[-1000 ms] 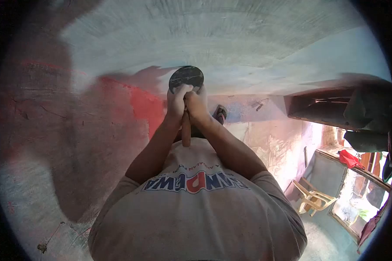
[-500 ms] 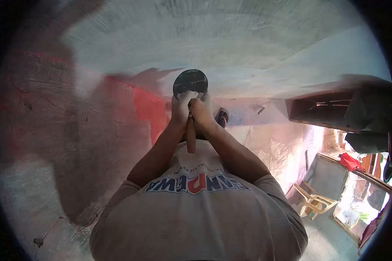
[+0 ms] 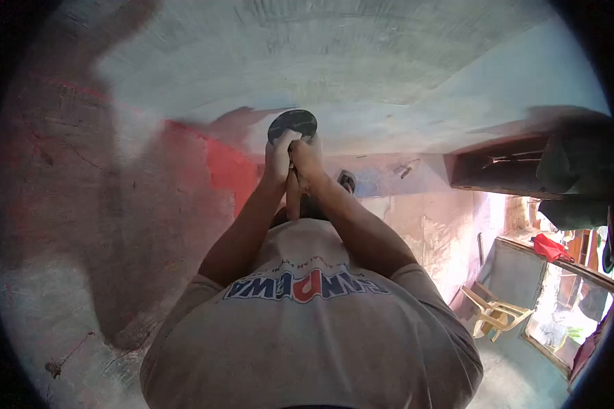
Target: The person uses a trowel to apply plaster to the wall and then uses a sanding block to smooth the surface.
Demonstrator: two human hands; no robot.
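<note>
Both arms reach forward from my shirt, and the hands meet close together at the centre of the head view. My left hand point(image 3: 278, 161) is closed, its pale, dusty-looking thumb side overlapping the lower edge of a dark round disc point(image 3: 293, 123) with light smears. Against it, my right hand point(image 3: 308, 162) is closed too. From between the palms a tool with a brown wooden handle point(image 3: 293, 199) sticks out back toward my belly. Its other end is hidden by the hands, and I cannot tell whether it joins the disc.
A grey smeared wall point(image 3: 348, 61) rises ahead. Red paint point(image 3: 224, 167) marks the surface to the left. My shoe point(image 3: 346, 180) shows below the hands. At right are a dark recess point(image 3: 525, 163), a pale plastic chair point(image 3: 494, 312) and a red cloth point(image 3: 550, 248) by a bright opening.
Both hands, with the disc and the wooden-handled tool, have shifted slightly left. The handle end sits a little higher in the view. The grip looks the same.
</note>
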